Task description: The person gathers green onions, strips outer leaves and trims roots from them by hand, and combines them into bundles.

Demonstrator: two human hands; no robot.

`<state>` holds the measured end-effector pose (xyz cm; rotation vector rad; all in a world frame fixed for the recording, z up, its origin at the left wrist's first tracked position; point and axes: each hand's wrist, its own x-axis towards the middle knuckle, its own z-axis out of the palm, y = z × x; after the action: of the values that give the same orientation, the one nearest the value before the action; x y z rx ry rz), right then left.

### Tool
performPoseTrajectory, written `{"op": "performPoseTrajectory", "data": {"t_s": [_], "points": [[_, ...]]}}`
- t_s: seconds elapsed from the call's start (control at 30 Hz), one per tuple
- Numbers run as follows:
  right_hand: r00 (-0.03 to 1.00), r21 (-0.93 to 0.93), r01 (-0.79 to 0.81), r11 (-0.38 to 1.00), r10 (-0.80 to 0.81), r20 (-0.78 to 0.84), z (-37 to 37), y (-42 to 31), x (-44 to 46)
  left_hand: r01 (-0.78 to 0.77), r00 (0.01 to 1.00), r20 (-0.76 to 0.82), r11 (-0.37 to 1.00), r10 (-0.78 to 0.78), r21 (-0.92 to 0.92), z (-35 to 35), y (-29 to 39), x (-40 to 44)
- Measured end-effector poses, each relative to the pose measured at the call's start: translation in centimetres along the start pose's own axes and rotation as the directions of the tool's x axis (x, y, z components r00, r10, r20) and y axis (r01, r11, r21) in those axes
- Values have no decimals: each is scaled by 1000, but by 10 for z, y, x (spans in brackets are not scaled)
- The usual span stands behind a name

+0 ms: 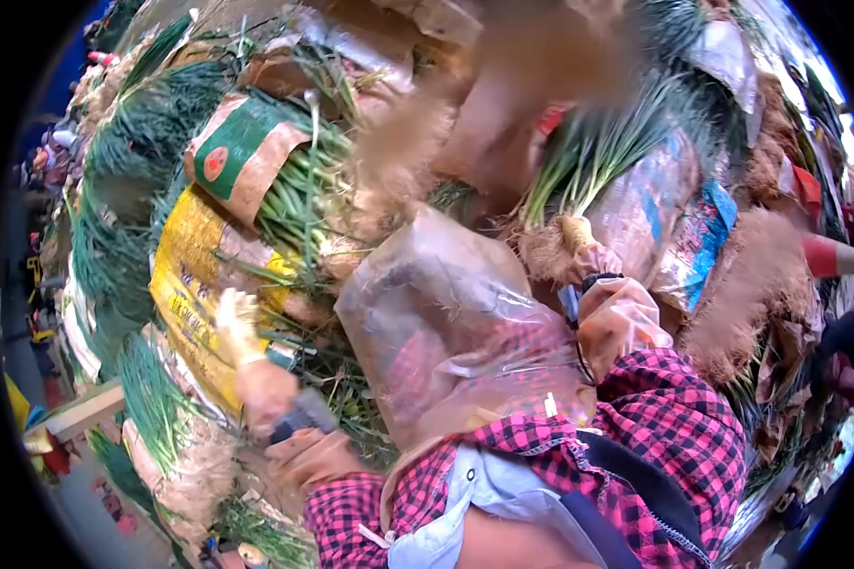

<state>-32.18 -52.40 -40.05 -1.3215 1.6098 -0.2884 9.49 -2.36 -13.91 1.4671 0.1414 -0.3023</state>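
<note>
My right hand, in a pale glove, is closed around the lower stems of a bunch of green onions. Its leaves fan out up and to the right, and shaggy roots hang beside the hand. My left hand, gloved too, is stretched out above a yellow printed sack, with nothing visible in its slightly blurred fingers. Beyond it lies a bundle of green onions wrapped in a brown and green paper bag. A clear plastic apron covers my lap.
Heaps of green onions line the left side. More rooty bunches and a blue and white sack lie at right, near a red and white cone. A wooden bar juts in at left. Brown smudges blur the upper middle.
</note>
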Motion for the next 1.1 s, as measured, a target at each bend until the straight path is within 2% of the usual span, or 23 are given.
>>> {"op": "performPoseTrajectory", "data": {"t_s": [0.03,0.07,0.1,0.17,0.2,0.23,0.27,0.3,0.37,0.47,0.53,0.63,0.7,0.77,0.8,0.83,0.87,0.9,0.97,1.0,1.03,1.07,1.1], "points": [[991,84,-38,996,27,133,-4,-20,-22,39,998,-58,970,-26,238,-2,-29,0],[984,75,-33,997,19,178,4,-26,-32,33,999,11,989,-35,142,-16,-56,-3],[968,76,-62,995,42,249,11,-34,-41,18,999,-37,936,-5,350,7,-59,-20],[921,60,-113,992,82,382,16,-44,-49,-102,962,-121,731,246,675,13,-101,-2],[897,42,-140,989,108,429,5,-54,-58,-105,963,-156,842,218,530,51,-76,-25],[870,30,-163,986,129,477,2,-56,-57,-157,986,10,912,165,379,54,-81,-13],[775,37,-317,948,236,586,-5,-59,-54,-248,963,44,815,265,524,58,-96,0],[656,22,-465,885,328,680,-12,-61,-53,-206,939,25,504,342,839,69,-91,-2],[586,-364,-493,791,610,533,-36,-64,-55,-109,957,-17,416,288,903,97,-81,-10],[568,-824,-51,564,695,441,-95,-98,-93,13,950,-125,368,284,930,101,-83,0],[605,-909,226,349,681,412,-123,-128,-124,30,921,-174,382,348,924,107,-82,12],[699,-898,386,211,569,434,-132,-175,-151,58,906,-194,342,377,938,127,-49,30],[764,-888,378,261,454,458,-123,-201,-165,-35,875,22,17,483,999,125,-28,57],[822,-814,369,448,250,511,-111,-200,-152,-233,733,378,-313,566,921,134,-22,94],[822,-771,445,455,133,553,-100,-208,-152,-221,711,351,-281,609,934,140,-17,114],[613,-570,778,264,-118,781,-95,-209,-146,-298,632,530,-455,565,839,143,-22,138],[704,-651,687,322,-76,706,-83,-224,-150,-349,544,691,-620,477,703,146,-18,157],[782,-718,581,383,-19,622,-64,-233,-163,-424,677,648,-535,349,731,154,5,162],[758,-714,621,324,-13,653,-43,-266,-197,-243,825,390,-365,409,898,150,45,159],[717,-680,689,248,-97,691,-40,-260,-189,-171,866,203,-110,457,979,140,74,142],[716,-681,690,245,-90,693,-36,-260,-189,-196,802,-58,353,594,915,105,43,167],[712,-664,694,279,-128,691,-32,-261,-190,-197,788,-229,588,571,785,79,41,150],[708,-644,698,315,-164,687,-26,-261,-192,-61,837,-520,974,170,219,41,25,165]]}}
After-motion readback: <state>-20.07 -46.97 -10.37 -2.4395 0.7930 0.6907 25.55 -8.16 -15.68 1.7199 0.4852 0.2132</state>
